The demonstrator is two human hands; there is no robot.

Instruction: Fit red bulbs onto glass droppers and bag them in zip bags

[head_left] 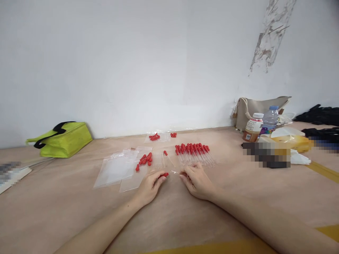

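My left hand (151, 185) is closed on a red rubber bulb (165, 174), held low over the table. Facing it across a small gap, my right hand (197, 180) pinches a clear glass dropper tube (174, 172) whose end points toward the bulb; the two are apart. Just beyond my hands lies a single dropper (165, 153) with a red bulb on it. To its left are several bare glass tubes (158, 160) and a loose pile of red bulbs (144, 159). A row of droppers with red bulbs fitted (194, 150) lies beyond my right hand.
Clear plastic bags (113, 173) lie flat at left. More bulbs (154, 136) and tubes sit on plastic by the wall. A lime-green bag (66, 141) stands far left. At right are a bottle of brown drink (253, 128), a clear bottle (271, 118) and a beige bag (241, 113).
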